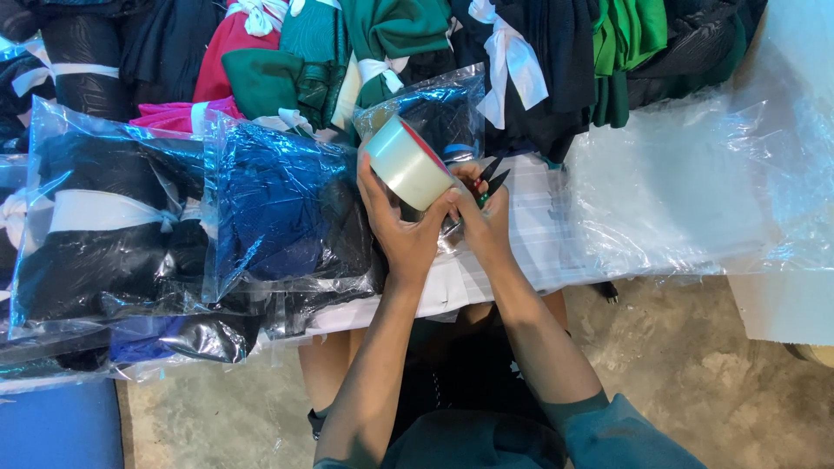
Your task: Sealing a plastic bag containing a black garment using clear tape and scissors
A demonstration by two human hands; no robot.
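Left hand (401,227) fingers grip tape roll (407,162); right hand (483,221) closed on scissors (486,184) at 3 o'clock.

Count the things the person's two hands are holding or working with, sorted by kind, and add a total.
Roll of clear tape, held by the left hand: 1
Small snips with dark blades, at the right hand: 1
Clear plastic bag with dark clothing behind the tape: 1
Total: 3
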